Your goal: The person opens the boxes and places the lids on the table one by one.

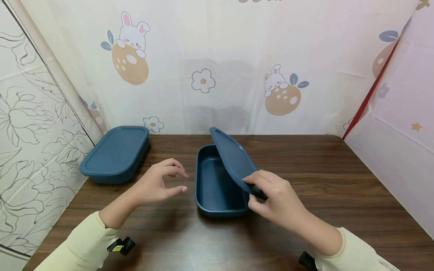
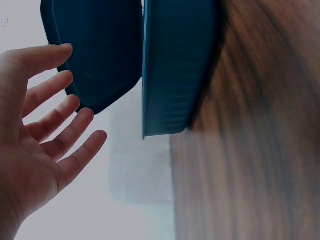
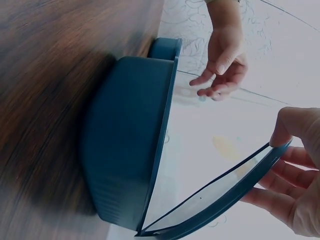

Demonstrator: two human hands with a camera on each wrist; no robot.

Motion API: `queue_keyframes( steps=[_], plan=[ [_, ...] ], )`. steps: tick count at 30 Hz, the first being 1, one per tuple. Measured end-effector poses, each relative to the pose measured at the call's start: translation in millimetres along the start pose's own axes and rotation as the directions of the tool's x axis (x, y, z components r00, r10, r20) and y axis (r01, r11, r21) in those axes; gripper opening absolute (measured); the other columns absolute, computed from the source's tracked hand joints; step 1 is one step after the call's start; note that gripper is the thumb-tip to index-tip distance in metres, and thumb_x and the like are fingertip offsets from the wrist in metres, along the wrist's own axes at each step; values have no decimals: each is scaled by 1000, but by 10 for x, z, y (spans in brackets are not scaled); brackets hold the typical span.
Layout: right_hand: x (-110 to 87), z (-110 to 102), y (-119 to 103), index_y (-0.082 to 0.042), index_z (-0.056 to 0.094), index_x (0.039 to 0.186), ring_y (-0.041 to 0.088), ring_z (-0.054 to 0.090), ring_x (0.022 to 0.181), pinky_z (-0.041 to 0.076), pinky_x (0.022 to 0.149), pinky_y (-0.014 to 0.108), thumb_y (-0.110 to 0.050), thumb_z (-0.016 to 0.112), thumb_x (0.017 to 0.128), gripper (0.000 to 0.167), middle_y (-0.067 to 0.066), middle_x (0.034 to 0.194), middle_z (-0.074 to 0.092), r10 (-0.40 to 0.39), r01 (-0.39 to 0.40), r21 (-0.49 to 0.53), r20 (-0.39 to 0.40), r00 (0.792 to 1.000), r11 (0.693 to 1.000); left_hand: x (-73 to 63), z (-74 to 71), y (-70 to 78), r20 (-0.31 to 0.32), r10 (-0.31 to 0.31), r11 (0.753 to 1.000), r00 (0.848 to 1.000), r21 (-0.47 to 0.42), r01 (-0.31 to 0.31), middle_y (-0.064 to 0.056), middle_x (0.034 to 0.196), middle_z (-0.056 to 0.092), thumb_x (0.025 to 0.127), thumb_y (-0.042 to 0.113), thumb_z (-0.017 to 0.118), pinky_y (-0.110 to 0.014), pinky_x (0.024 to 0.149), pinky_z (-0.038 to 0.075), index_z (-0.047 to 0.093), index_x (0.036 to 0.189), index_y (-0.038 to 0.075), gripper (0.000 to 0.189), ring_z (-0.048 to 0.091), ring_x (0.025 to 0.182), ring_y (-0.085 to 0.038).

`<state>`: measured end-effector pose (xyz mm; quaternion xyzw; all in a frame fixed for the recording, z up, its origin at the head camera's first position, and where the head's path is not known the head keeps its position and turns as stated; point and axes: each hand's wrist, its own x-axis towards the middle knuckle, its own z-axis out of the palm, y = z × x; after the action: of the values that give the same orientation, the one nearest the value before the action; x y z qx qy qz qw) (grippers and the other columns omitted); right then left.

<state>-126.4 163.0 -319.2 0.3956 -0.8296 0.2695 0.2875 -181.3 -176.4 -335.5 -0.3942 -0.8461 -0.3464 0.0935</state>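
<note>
I see the right hand (image 1: 279,197) pinching a lid (image 1: 234,156) that partly hides the lunch box (image 1: 222,213); left hand (image 1: 159,182) spread; sleeve (image 1: 359,252) marking illegible.

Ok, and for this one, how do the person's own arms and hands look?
The left hand and right hand are bare and ungloved. The left sleeve and right sleeve are pale yellow-green. A small black device with a yellow patch sits by the left sleeve's end; another black piece shows beside the right one.
</note>
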Motion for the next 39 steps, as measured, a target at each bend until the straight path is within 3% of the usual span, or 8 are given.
queue_keyframes(
  steps=[5, 11, 14, 17, 22, 29, 34, 39],
  plan=[
    [-45, -52, 44, -8, 67, 101, 10, 59, 76, 51, 62, 19, 3, 62, 70, 34, 0, 101, 66, 22, -21, 30, -18, 1000, 999, -31, 77, -54, -37, -75, 996, 996, -56, 73, 9, 102, 60, 80, 16, 81, -33, 73, 53, 73, 97, 20, 19, 58, 93, -11],
    [-86, -95, 100, -7, 68, 105, 14, 62, 82, 53, 63, 20, 0, 63, 73, 33, 3, 105, 66, 9, -8, 69, -13, 1000, 998, -51, 142, -98, -27, -192, 973, 981, -136, 187, 6, 103, 62, 81, 16, 81, -41, 78, 56, 72, 97, 19, 19, 59, 93, -14],
    [-111, -118, 120, -7, 67, 107, 15, 63, 85, 55, 65, 21, 1, 63, 75, 33, 4, 106, 65, 19, -18, 111, -5, 1000, 994, -39, 164, -95, -26, -247, 955, 969, -177, 239, 2, 103, 63, 81, 17, 81, -43, 79, 56, 71, 99, 17, 20, 60, 95, -19],
    [-143, -142, 149, -8, 66, 108, 14, 64, 84, 56, 65, 21, 5, 65, 74, 36, 4, 106, 65, 46, -44, 162, -7, 999, 986, -12, 206, -89, -30, -330, 925, 943, -209, 317, -2, 105, 64, 81, 19, 81, -41, 79, 57, 69, 107, 15, 29, 61, 97, -23],
    [-193, -187, 204, -6, 66, 108, 13, 67, 79, 57, 64, 22, 14, 68, 68, 45, 5, 106, 65, 90, -81, 219, -28, 996, 972, 39, 332, -74, -7, -487, 844, 873, -261, 469, -5, 114, 63, 81, 21, 81, -42, 82, 54, 60, 124, 14, 49, 62, 101, -23],
    [-215, -225, 224, -7, 67, 106, 9, 68, 77, 56, 64, 21, 21, 72, 64, 51, 5, 105, 65, 121, -103, 258, -57, 991, 961, 57, 493, -95, 74, -597, 738, 799, -339, 583, -13, 135, 53, 81, 19, 81, -45, 85, 54, 48, 142, 14, 69, 59, 113, -28],
    [-245, -237, 241, -7, 67, 106, 11, 67, 80, 57, 65, 22, 23, 72, 64, 52, 5, 106, 65, 152, -132, 283, -49, 987, 950, 56, 579, -117, 202, -626, 590, 753, -509, 627, -19, 147, 39, 82, 12, 79, -44, 75, 58, 34, 151, 17, 83, 52, 122, -38],
    [-277, -246, 265, -7, 66, 107, 13, 67, 84, 57, 65, 23, 24, 71, 65, 53, 4, 110, 64, 177, -158, 314, -32, 984, 936, 61, 640, -150, 274, -607, 450, 746, -655, 607, -23, 150, 32, 85, 4, 74, -46, 76, 57, 23, 155, 15, 87, 51, 123, -41]
  ],
)
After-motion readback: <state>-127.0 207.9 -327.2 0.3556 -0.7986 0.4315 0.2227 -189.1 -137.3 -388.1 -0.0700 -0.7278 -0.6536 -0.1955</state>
